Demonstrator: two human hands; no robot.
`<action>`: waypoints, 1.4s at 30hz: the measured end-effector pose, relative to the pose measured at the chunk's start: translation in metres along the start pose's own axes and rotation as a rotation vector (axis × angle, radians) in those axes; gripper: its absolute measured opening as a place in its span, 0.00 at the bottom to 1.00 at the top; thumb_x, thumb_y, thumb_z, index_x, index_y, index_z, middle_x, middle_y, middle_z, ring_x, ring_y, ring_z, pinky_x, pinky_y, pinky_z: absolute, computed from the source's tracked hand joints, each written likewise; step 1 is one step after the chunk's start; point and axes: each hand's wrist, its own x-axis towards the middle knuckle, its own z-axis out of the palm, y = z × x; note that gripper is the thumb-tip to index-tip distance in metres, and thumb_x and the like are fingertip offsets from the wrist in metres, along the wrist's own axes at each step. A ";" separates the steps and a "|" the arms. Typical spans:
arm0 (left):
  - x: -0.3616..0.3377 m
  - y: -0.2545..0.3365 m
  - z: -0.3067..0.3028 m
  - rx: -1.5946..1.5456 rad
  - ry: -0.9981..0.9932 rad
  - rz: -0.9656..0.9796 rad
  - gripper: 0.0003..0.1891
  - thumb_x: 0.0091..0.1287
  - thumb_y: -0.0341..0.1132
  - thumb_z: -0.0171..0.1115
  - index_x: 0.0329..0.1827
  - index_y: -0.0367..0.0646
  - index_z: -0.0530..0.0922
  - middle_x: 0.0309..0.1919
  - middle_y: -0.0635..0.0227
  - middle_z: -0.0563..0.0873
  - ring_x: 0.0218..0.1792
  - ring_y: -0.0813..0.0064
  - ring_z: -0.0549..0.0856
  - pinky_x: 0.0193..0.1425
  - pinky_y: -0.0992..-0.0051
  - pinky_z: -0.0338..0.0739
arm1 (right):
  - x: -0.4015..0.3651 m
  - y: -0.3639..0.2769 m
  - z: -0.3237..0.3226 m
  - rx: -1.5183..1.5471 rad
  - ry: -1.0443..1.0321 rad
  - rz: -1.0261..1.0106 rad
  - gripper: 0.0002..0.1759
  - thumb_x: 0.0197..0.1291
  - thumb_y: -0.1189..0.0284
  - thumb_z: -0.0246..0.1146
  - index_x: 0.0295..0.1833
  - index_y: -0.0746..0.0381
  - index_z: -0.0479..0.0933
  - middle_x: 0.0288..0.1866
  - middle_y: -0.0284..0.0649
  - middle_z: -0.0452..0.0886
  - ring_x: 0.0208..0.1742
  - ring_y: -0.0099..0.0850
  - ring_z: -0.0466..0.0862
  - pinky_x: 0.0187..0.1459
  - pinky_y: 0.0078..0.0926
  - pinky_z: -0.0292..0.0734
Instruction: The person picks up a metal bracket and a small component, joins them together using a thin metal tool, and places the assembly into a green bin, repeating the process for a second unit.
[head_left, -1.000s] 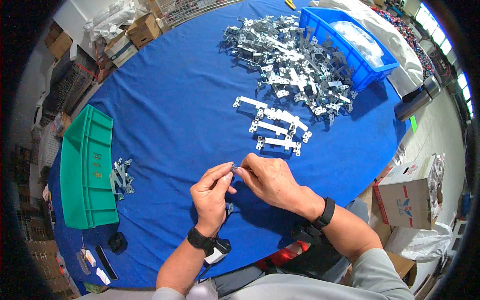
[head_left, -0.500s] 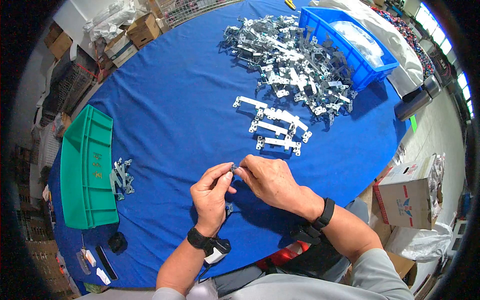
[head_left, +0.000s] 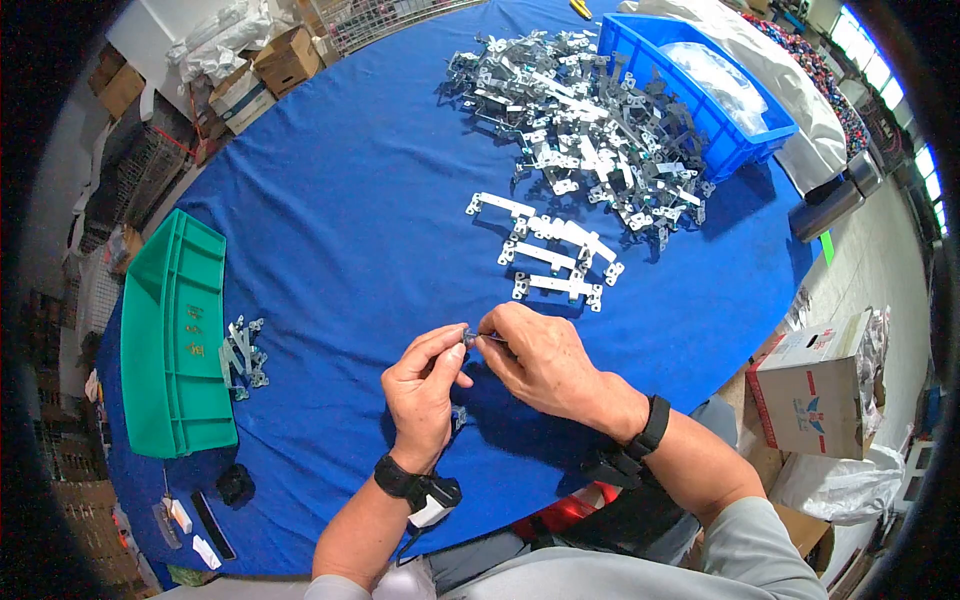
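Note:
My left hand (head_left: 424,388) pinches a small metal part (head_left: 468,338) between thumb and fingertips, above the blue cloth. One end of the part shows below my left palm, near the wrist. My right hand (head_left: 545,362) is closed on a thin dark tool (head_left: 492,338), its end at the part; most of the tool is hidden by the fingers. Beyond my hands lie several white metal brackets (head_left: 545,258) in loose rows. Farther off is a large heap of similar metal brackets (head_left: 590,120).
A blue bin (head_left: 740,150) holding clear plastic stands behind the heap. At the left are a green tray (head_left: 180,400) and a small pile of brackets (head_left: 242,358). A steel bottle (head_left: 835,200) lies at the right edge, above a carton (head_left: 810,390).
My right fingers have shifted slightly, and more of the thin tool shows between them. My left hand has barely moved.

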 end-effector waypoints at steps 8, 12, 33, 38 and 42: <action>0.000 -0.001 -0.002 -0.015 -0.014 -0.028 0.09 0.69 0.21 0.62 0.49 0.33 0.85 0.51 0.57 0.87 0.40 0.79 0.86 0.33 0.81 0.85 | -0.002 -0.001 0.000 -0.167 -0.043 0.008 0.08 0.64 0.72 0.67 0.43 0.62 0.76 0.33 0.43 0.77 0.30 0.44 0.81 0.27 0.40 0.73; 0.000 -0.001 -0.001 -0.004 -0.010 -0.018 0.09 0.68 0.21 0.62 0.49 0.34 0.85 0.49 0.59 0.87 0.39 0.79 0.86 0.32 0.81 0.84 | 0.000 -0.002 0.004 -0.039 0.050 0.005 0.10 0.67 0.67 0.63 0.40 0.61 0.71 0.30 0.44 0.76 0.29 0.46 0.82 0.26 0.43 0.74; 0.000 -0.003 -0.003 -0.036 -0.031 -0.039 0.10 0.70 0.21 0.62 0.51 0.34 0.84 0.48 0.61 0.87 0.41 0.80 0.86 0.34 0.82 0.84 | -0.001 0.000 0.007 -0.141 -0.051 0.030 0.09 0.67 0.71 0.64 0.38 0.63 0.73 0.26 0.46 0.77 0.25 0.46 0.81 0.24 0.42 0.72; 0.000 -0.001 0.000 -0.005 0.015 -0.007 0.09 0.68 0.21 0.62 0.48 0.34 0.85 0.47 0.60 0.88 0.39 0.79 0.86 0.32 0.81 0.83 | 0.001 -0.001 0.006 -0.051 -0.030 0.074 0.14 0.70 0.63 0.59 0.37 0.63 0.71 0.28 0.49 0.79 0.27 0.51 0.82 0.27 0.48 0.74; 0.000 -0.001 0.000 -0.004 0.017 -0.001 0.09 0.67 0.20 0.62 0.48 0.33 0.86 0.49 0.59 0.87 0.39 0.78 0.86 0.31 0.81 0.83 | 0.001 0.001 0.006 -0.065 -0.048 0.070 0.13 0.70 0.65 0.59 0.37 0.62 0.71 0.27 0.49 0.78 0.27 0.51 0.81 0.26 0.47 0.74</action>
